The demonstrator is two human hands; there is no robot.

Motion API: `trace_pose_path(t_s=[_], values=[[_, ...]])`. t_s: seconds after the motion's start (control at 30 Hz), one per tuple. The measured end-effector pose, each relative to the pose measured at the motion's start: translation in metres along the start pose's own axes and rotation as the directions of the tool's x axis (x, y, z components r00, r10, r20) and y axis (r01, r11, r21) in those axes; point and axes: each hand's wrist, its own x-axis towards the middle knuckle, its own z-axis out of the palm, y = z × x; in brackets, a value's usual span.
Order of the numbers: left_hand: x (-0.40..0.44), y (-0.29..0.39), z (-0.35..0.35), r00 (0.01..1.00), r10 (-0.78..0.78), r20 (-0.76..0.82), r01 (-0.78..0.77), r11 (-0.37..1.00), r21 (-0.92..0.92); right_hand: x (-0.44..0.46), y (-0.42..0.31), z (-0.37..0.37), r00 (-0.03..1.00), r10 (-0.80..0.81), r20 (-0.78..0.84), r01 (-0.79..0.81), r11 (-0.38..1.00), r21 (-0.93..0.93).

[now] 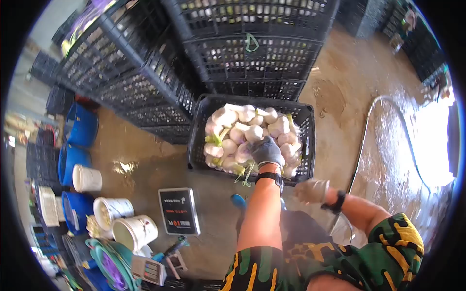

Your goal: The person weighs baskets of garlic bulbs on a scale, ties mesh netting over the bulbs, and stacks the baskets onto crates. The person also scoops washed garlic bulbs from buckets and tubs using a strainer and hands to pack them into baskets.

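Observation:
A black plastic crate (310,140) full of white garlic bulbs (224,116) with trimmed stalks stands in front of me. My left hand (267,151), in a dark grey glove, reaches over the crate's near side into the pile. Its fingers curl down around a garlic bulb, and the fingertips are partly hidden. To the right, just outside the crate's near corner, is my right hand (311,191) in a pale glove. It is blurred, so its fingers cannot be made out clearly. Green string (245,179) hangs at the crate's near rim.
Tall stacks of black crates (252,60) rise behind and to the left. On the wet floor lies a platform scale (178,211), with its display unit (148,270) nearby. White buckets (135,233) and blue barrels (80,125) line the left. A hose (364,145) curves along the right.

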Motion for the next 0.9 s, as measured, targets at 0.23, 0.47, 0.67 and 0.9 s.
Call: trace_pose_path(t_s=[0.23, 0.47, 0.67, 0.9], values=[[-0.008, -0.001, 0.020, 0.960, -0.039, -0.277, 0.039, 0.999, -0.004, 0.168, -0.108, -0.117, 0.989, 0.044, 0.143, 0.018, 0.912, -0.410], [-0.007, -0.001, 0.029, 0.954, -0.037, -0.296, 0.021, 0.998, -0.057, 0.264, -0.104, -0.035, 0.761, 0.092, 0.642, 0.457, 0.628, -0.631], [-0.013, 0.000, 0.037, 0.953, -0.024, -0.302, -0.007, 0.995, -0.102, 0.243, -0.092, -0.028, 0.865, 0.195, 0.462, 0.166, 0.757, -0.632], [-0.016, -0.002, 0.040, 0.956, 0.005, -0.292, -0.044, 0.991, -0.127, 0.232, -0.080, -0.010, 0.778, 0.308, 0.548, 0.255, 0.642, -0.723]])
